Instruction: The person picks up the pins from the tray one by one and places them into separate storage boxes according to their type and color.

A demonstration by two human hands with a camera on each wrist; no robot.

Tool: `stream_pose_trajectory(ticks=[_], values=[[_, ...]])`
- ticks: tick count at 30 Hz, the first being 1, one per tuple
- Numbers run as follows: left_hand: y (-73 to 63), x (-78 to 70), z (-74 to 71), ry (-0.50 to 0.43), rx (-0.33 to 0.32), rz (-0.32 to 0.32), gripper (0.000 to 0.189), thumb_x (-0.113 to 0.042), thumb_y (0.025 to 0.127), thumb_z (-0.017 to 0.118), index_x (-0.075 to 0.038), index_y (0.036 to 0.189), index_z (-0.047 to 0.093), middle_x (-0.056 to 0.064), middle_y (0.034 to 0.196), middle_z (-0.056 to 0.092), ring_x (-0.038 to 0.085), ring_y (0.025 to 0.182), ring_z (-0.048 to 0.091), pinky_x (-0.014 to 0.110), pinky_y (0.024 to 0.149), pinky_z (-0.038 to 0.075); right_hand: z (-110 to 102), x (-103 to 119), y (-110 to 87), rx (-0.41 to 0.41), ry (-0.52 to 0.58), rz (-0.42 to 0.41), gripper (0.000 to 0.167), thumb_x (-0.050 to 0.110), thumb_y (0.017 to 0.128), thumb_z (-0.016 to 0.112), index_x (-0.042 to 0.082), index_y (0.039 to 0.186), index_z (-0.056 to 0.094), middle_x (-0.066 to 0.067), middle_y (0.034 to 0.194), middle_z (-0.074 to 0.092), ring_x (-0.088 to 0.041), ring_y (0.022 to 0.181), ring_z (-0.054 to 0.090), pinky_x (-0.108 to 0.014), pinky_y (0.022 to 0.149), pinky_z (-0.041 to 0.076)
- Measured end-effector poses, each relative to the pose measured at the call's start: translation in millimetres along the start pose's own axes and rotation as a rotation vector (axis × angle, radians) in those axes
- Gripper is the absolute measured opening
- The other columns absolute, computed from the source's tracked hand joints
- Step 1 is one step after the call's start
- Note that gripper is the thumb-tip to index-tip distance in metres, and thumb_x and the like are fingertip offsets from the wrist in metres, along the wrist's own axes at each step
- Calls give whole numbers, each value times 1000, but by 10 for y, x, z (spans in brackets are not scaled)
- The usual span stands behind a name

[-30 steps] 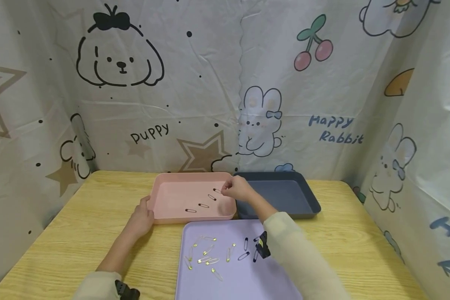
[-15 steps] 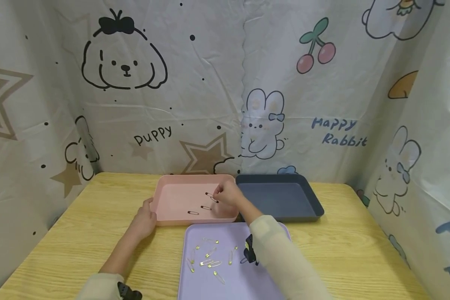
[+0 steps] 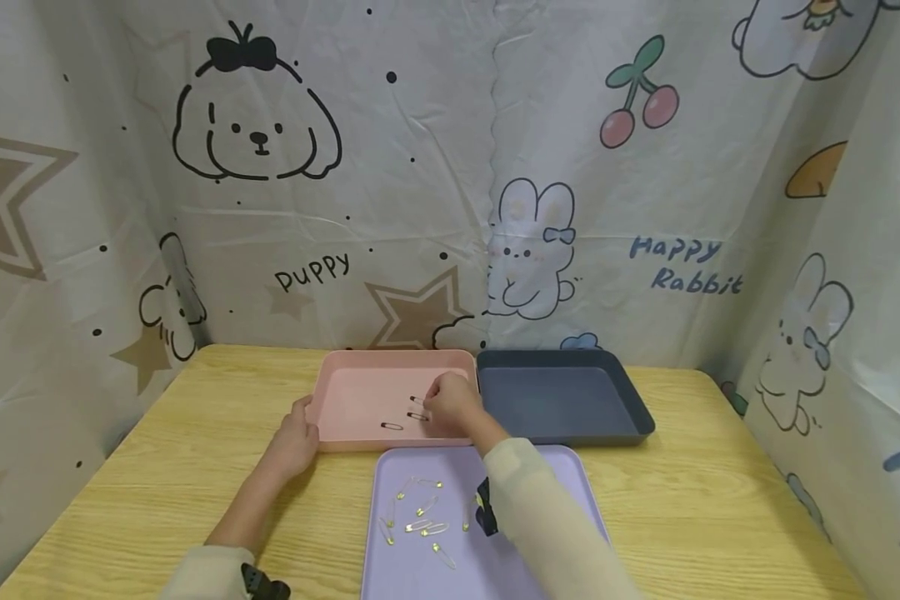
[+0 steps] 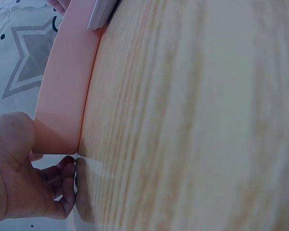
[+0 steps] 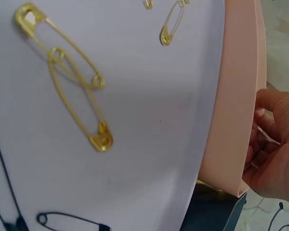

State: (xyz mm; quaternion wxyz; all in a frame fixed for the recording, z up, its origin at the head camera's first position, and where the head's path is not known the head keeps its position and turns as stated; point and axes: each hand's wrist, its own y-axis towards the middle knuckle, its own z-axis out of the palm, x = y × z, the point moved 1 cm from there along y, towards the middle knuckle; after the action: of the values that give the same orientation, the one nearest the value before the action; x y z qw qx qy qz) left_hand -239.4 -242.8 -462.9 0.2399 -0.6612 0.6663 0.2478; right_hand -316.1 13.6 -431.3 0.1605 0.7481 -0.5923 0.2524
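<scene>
My left hand (image 3: 294, 442) grips the left wall of a pink tray (image 3: 360, 383). In the left wrist view, its fingers curl beside the tray's end. My right hand (image 3: 453, 406) is low over the pink tray's right half. Its fingertips pinch one end of a black safety pin (image 3: 416, 399), whose other end points left. Just in front of it lie two more black safety pins, a nearer one (image 3: 392, 427) and one beside the fingers (image 3: 418, 417). The right hand covers part of the tray floor. The right wrist view shows this hand (image 5: 279, 134) beyond the pink wall, fingertips hidden.
In front, a lilac tray (image 3: 405, 579) holds several gold safety pins (image 3: 444, 556); the right sleeve hides part of it. Black pins (image 5: 74, 217) also lie there in the right wrist view. A dark blue tray (image 3: 562, 396) stands against the pink one's right side. A printed curtain hangs behind.
My right hand has moved left and toward me inside the pink tray, carrying the pinched safety pin. It now covers another black pin. The left hand keeps its grip; the view has shifted slightly.
</scene>
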Motion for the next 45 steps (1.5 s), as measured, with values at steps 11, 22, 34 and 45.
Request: stream_pose_trajectory(ticks=[11, 22, 34, 45], values=[[2, -1, 1, 4, 6, -9, 54, -7, 91, 27, 14, 139, 15, 40, 118, 43, 36, 89, 48, 50, 82, 41, 82, -55, 52, -50, -34, 16, 13, 10, 78, 62, 10, 65, 64, 2, 65, 59, -12, 57, 47, -23, 50, 36], [-26, -25, 8, -7, 27, -22, 54, -7, 92, 28, 13, 140, 13, 42, 125, 39, 39, 96, 48, 52, 85, 41, 25, -106, 26, -62, -16, 7, 11, 20, 83, 64, 11, 79, 68, 0, 81, 66, -14, 66, 53, -28, 58, 42], [-9, -12, -10, -26, 44, -24, 55, -7, 93, 27, 13, 141, 10, 36, 113, 43, 19, 63, 42, 33, 60, 39, -192, -131, -39, -33, 91, -85, 15, 20, 84, 65, 6, 84, 71, -3, 79, 67, -12, 68, 54, -24, 61, 43], [10, -17, -5, 5, 24, -10, 55, -6, 91, 28, 14, 139, 13, 33, 105, 46, 28, 75, 49, 44, 76, 41, -402, -233, -233, -22, 118, -115, 14, 21, 84, 65, 8, 84, 70, -3, 80, 63, -13, 66, 50, -23, 55, 40]])
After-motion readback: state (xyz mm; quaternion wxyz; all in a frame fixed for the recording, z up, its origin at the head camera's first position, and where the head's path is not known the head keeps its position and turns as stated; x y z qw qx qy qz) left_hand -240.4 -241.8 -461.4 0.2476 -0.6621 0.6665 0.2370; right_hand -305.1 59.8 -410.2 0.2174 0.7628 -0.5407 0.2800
